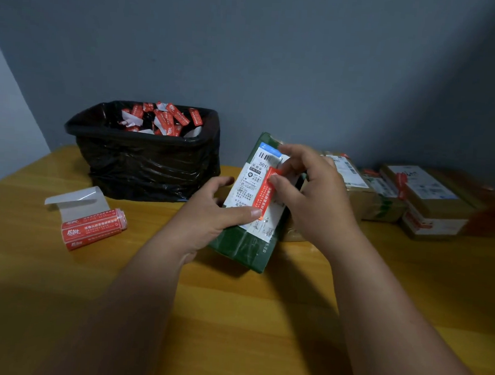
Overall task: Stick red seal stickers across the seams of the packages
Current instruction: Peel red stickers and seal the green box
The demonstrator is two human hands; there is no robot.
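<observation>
Yellow wooden surface [247, 317] under a grey wall: my left hand [210, 214] grips the dark green taped package [246, 239], thumb pinning the red seal sticker [264, 192]; my right hand [312, 191] pinches its upper end.

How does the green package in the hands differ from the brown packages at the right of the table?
The green package is wrapped in dark green and held tilted by both hands, the left hand and right hand; the brown packages are tan and lie flat on the table, untouched. On the green one, the red seal sticker is being pressed on; the brown ones already show red stickers. All carry white shipping labels.
</observation>
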